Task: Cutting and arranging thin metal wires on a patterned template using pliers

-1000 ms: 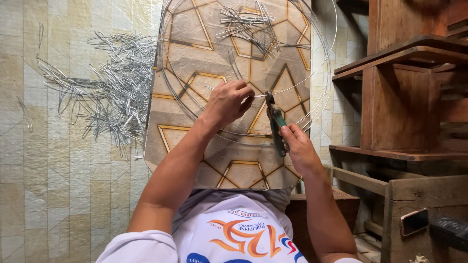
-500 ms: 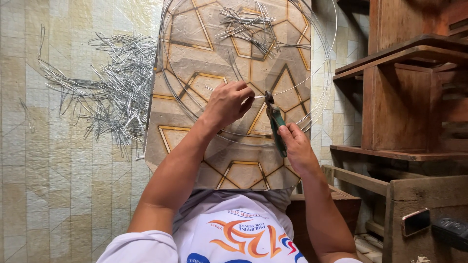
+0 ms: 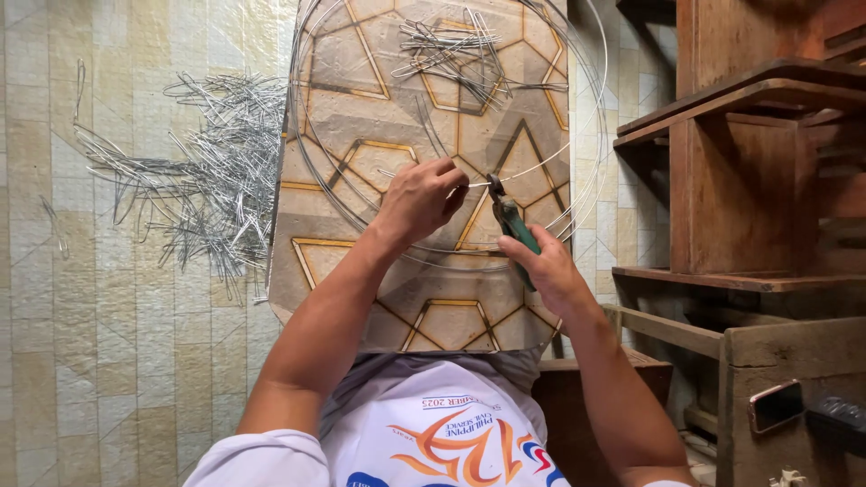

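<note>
Head view of two bare hands at work on a patterned board. The left hand (image 3: 421,197) is curled, its fingers (image 3: 448,180) pinched narrow on a short piece of thin wire (image 3: 476,186) that runs from the fingertips toward the pliers. The right hand (image 3: 548,271) is wrapped around the green handles of the pliers (image 3: 511,219), whose dark nose points up and away from the fingers and meets the wire just beside the left fingertips; whether the nose is fully clamped cannot be told. Both hands lie inside large wire hoops (image 3: 577,144) resting on the board (image 3: 361,135), which bears gold-lined geometric shapes. Beyond the fingertips, at the far part of the board, lies a small bundle of cut wire pieces (image 3: 451,50). Well to the left of the left hand, on the tiled floor (image 3: 90,361), a larger heap of wire pieces (image 3: 198,171) is spread. To the right of the right hand stand wooden shelves (image 3: 749,162).
</note>
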